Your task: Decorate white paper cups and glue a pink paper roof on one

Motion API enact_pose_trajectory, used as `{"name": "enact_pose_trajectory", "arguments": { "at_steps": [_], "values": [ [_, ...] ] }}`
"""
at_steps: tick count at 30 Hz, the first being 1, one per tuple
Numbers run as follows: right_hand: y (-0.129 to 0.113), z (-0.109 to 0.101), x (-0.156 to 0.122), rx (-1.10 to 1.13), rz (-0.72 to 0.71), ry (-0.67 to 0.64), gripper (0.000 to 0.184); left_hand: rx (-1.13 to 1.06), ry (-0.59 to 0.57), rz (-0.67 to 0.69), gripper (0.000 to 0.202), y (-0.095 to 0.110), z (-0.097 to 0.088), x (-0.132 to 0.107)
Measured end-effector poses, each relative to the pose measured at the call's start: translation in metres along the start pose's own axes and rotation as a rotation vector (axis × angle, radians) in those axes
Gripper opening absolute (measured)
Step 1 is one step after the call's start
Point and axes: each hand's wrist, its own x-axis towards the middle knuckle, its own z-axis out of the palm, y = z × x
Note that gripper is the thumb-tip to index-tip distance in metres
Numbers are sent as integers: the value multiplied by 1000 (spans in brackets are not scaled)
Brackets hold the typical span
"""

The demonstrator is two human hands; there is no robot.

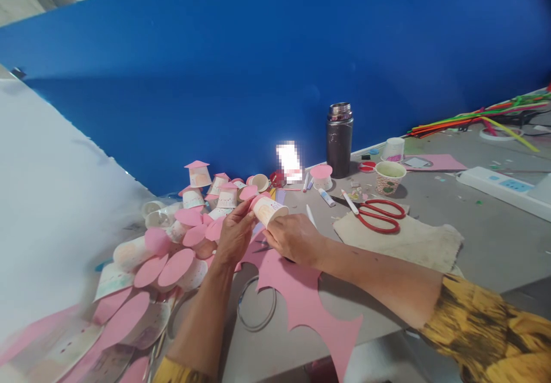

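Note:
A printed paper cup (267, 209) with pink paper on its base lies tilted between my two hands, its mouth toward the right. My left hand (237, 229) has its fingers closed around the pink-covered end. At the rim is my right hand (297, 238), its fingers curled and partly hidden inside or behind the cup's mouth. Beneath the hands lies a pink sheet (301, 291) with scalloped cut edges. Dark scissor-like blades (260, 247) show just below the cup, partly covered.
Many cups with pink paper tops (176, 268) pile up at the left. Red-handled scissors (381, 216) rest on a beige cloth (400, 239). Behind stand a dark flask (339, 142) and a patterned cup (390, 177). A power strip (508, 190) and a wire ring (257, 328) also lie there.

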Motion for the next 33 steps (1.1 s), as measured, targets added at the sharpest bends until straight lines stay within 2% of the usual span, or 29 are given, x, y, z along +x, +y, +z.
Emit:
{"name": "enact_pose_trajectory", "arguments": {
  "at_steps": [6, 10, 15, 18, 20, 24, 33],
  "values": [
    [-2, -4, 1, 11, 29, -11, 28, -1, 3, -4, 44, 2, 2, -2],
    [-2, -8, 3, 109, 153, 48, 29, -53, -5, -8, 50, 9, 1, -4],
    [2, -9, 5, 463, 290, 178, 33, -172, 25, -3, 56, 10, -8, 0],
    [5, -6, 5, 728, 333, 181, 33, -187, 50, -12, 39, 4, -11, 5],
    [6, -3, 5, 828, 328, 173, 32, -161, 48, 9, 31, 0, -10, 7],
    [6, 2, 5, 845, 299, 185, 32, -145, 28, 37, 25, -3, -9, 10],
    [6, -1, 6, 906, 302, 181, 33, -179, 60, 24, 30, -2, -14, 10]
  ]
}}
